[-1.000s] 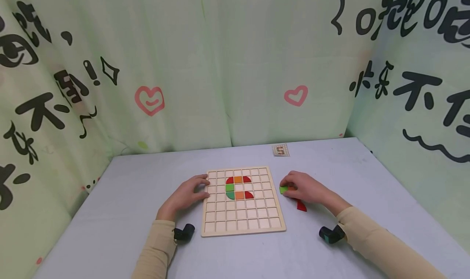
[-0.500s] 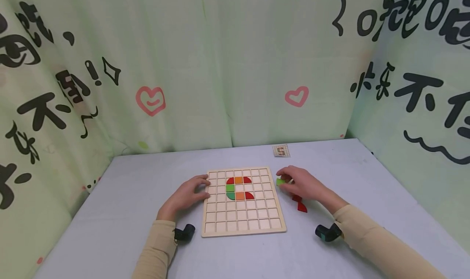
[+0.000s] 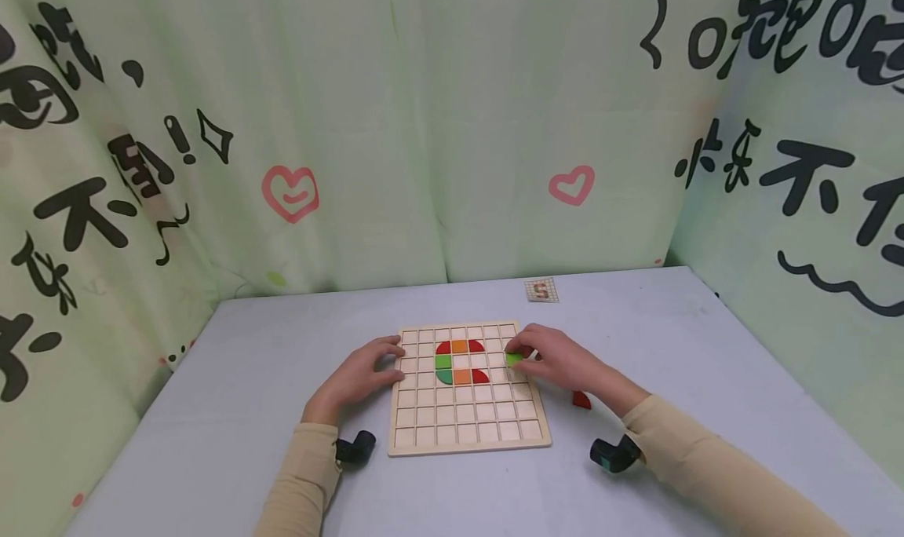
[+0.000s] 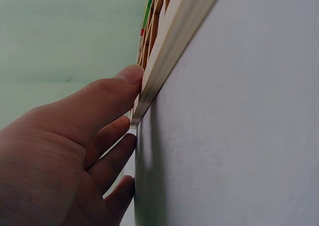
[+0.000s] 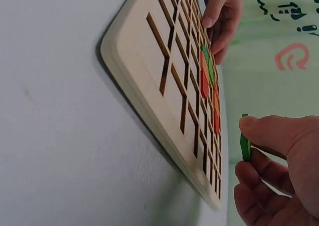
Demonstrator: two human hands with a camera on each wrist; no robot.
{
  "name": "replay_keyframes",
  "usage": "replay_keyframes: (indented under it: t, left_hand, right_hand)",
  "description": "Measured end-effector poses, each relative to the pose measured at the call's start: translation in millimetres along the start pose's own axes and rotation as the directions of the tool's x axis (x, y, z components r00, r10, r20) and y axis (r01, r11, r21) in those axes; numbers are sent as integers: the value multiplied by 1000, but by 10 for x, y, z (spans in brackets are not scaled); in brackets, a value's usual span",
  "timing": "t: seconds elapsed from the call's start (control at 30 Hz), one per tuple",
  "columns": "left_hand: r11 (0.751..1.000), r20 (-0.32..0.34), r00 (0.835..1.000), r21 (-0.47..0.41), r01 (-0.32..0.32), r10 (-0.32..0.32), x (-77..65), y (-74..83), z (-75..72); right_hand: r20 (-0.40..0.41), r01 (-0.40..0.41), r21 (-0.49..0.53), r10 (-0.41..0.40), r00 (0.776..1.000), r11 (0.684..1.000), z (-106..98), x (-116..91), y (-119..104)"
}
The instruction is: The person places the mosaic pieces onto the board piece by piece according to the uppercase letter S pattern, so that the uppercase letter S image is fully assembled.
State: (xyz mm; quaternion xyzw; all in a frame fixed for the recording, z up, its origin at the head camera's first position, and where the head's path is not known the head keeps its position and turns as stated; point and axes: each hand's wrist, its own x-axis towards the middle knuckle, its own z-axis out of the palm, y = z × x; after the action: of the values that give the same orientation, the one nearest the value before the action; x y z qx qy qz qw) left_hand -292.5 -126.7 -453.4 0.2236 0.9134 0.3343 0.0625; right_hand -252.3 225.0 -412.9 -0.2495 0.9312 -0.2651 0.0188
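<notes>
A square wooden grid board (image 3: 452,435) lies on the table, with red, orange and green tiles (image 3: 443,361) set in several of its upper cells. My left hand (image 3: 362,376) rests at the board's left edge; in the left wrist view its thumb (image 4: 117,94) touches the rim, fingers extended below. Between thumb and fingertips my right hand (image 3: 561,358) pinches a small green tile (image 5: 245,145), held above the board's right side. A red tile (image 3: 581,400) lies on the table beneath the right wrist.
A small card (image 3: 541,290) with a figure printed on a grid lies near the table's back edge. Printed curtains (image 3: 438,129) stand behind and on both sides of the white table (image 3: 282,325).
My right hand has moved left from the table beside the board, bringing the green tile over the board's right columns. My left hand has stayed at the left edge.
</notes>
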Motion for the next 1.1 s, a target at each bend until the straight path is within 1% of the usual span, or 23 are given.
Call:
replay_keyframes:
  t: [0.13,0.23,0.37,0.47,0.7,0.9,1.1]
  left_hand:
    - [1000,-2,1000,-5,5,-5,4,1,4]
    - [1000,-6,1000,-4,-1,1,8,3,5]
    - [1000,-5,1000,2,-4,4,11,0,1]
    - [1000,-5,1000,7,-2,2,12,-3,0]
    - [1000,-1,1000,7,-10,10,9,-4,0]
    - [1000,1,1000,2,-21,21,3,-2,-2]
    - [1000,3,1000,4,-8,8,4,10,-6]
  right_hand:
    - [43,10,13,-11,999,1000,85,25,-85]
    - [64,46,10,-46,997,999,157,34,-128]
    - [71,95,-3,-95,993,995,221,46,-177]
    - [78,113,-14,-112,991,993,250,55,-209]
    - [99,124,-37,-119,988,992,299,71,-264]
    - [94,114,-42,-110,989,993,309,77,-304]
    - [93,114,-45,-110,990,992,312,80,-312]
